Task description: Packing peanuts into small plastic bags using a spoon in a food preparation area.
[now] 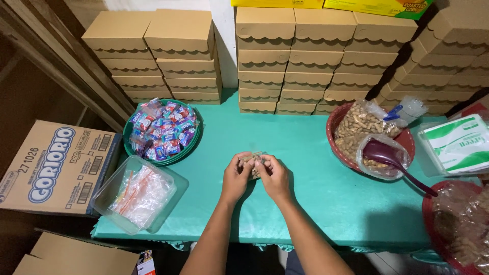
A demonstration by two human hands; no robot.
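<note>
1. At the bottom centre of the frame, two bare forearms reach up from the lower edge over the green worktop [316,203].
2. Just above them, in the middle of the frame, the left hand [236,178] and the right hand [275,177] meet, fingers curled inward and pinching a small clear packet of peanuts [253,162] between them; the packet sits just above the worktop, mostly hidden by the fingers.
3. At lower left, a clear plastic tub [140,194] holding empty clear bags sits on the worktop's corner, near the left hand.
4. Further left, off the worktop, a printed cardboard carton [53,168] lies on its side, and another plain carton [76,257] shows at the bottom left corner.
5. At lower right, a red basin [432,224] carries a bag of peanuts, cut off by the frame edge.
6. At middle right, a red bowl [407,138] holds loose peanuts in clear bags, with a purple scoop [392,159] resting in it, handle pointing to the lower right.
7. At the right edge, a white and green packet [456,143] lies beside that bowl.
8. At upper left of centre, a green round tray [163,132] is full of small wrapped sweets in blue, red and purple.
9. Along the top of the frame, stacks of tan cardboard boxes [285,61] with scalloped lids stand at the back of the worktop.
</note>
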